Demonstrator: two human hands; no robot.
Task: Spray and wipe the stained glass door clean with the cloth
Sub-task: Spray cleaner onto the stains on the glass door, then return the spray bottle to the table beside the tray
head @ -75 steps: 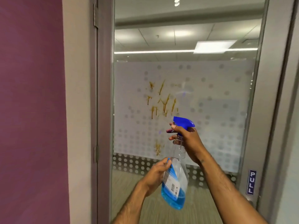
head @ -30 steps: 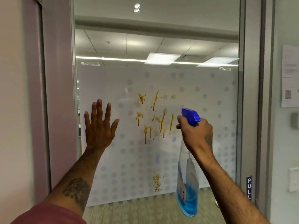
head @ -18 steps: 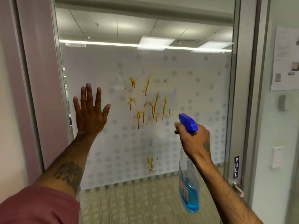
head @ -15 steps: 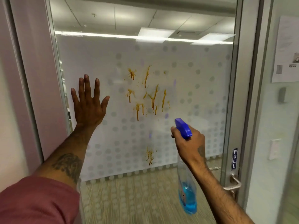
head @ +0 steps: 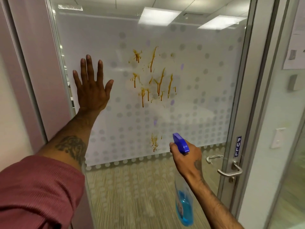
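Nozzle low, level w/ small lower stain (head: 154,141). Left hand (head: 92,90) flat on glass door (head: 206,96), fingers spread, holding nothing. Right hand (head: 185,156) wrapped round spray bottle (head: 183,207). Aim square, short squeezes, cover big upper stains (head: 153,78) too. No cloth visible.

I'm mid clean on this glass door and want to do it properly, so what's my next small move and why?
Probably squeeze the trigger: the clear spray bottle with blue head and blue liquid in your right hand points at the small lower brown stain on the frosted glass door. Your left hand lies flat on the glass; no cloth is visible.
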